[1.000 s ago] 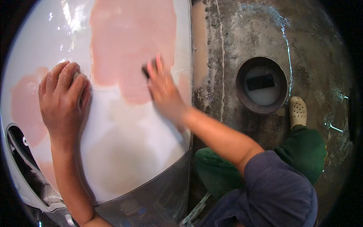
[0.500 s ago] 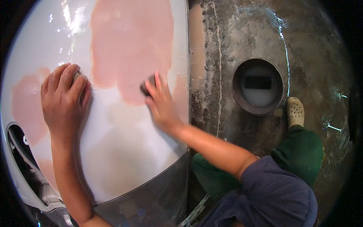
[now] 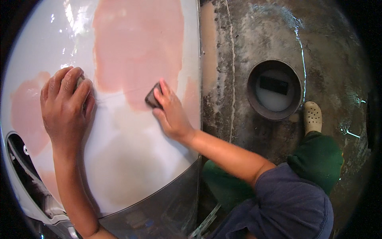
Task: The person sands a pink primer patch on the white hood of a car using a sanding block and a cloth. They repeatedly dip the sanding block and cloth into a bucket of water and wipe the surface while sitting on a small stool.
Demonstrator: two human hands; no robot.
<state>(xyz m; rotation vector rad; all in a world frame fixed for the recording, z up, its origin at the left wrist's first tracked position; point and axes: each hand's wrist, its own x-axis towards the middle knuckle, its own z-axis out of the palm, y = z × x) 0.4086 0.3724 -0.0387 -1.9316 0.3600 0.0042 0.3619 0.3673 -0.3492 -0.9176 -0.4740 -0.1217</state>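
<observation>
Where panel [image 3: 135, 147] ends, right forearm [image 3: 229, 152] crosses.

A dark, flat-sided block [image 3: 152, 95] sits slanted in the fingers of the right hand [image 3: 173, 115], against the lower end of a large pink patch [image 3: 139, 44] on a curved, glossy white panel [image 3: 103, 115]. From my remote post I see a second pink patch [image 3: 30, 113] at left, and a greyish object [image 3: 80, 81] mostly hidden beneath the left hand [image 3: 67, 101].
</observation>
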